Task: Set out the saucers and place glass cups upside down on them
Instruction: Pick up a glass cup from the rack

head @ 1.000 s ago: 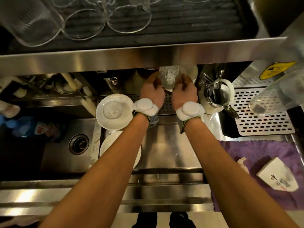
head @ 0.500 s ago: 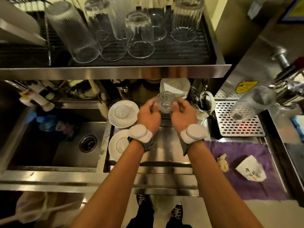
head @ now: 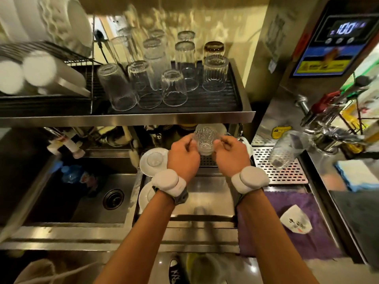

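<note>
At the far left we see the steel sink point(head: 82, 201), and just right of it two white saucers at the edge of the tabletop point(head: 207, 197). The far saucer point(head: 145, 162) carries a small glass cup point(head: 154, 159) turned upside down; the near saucer point(head: 144, 196) is partly hidden behind our left wrist, and we cannot tell what it holds. Next comes our left hand point(head: 182, 156), with a white band at the wrist, its grip curled and pressed against the left side of a patterned glass cup point(head: 206, 140). We hold this cup in the air between both hands, above the back of the tabletop and just under the front edge of the shelf point(head: 127, 119), where rows of taller glasses point(head: 174, 89) stand upside down. The held cup is tilted, its wider end up and away from us. Our right hand point(head: 229, 154) pinches the cup's right side with the fingertips point(head: 220, 143). Further right lies a perforated drip tray point(head: 287, 173) with a clear vessel above it, and nearer to us a purple cloth point(head: 287, 228).
</note>
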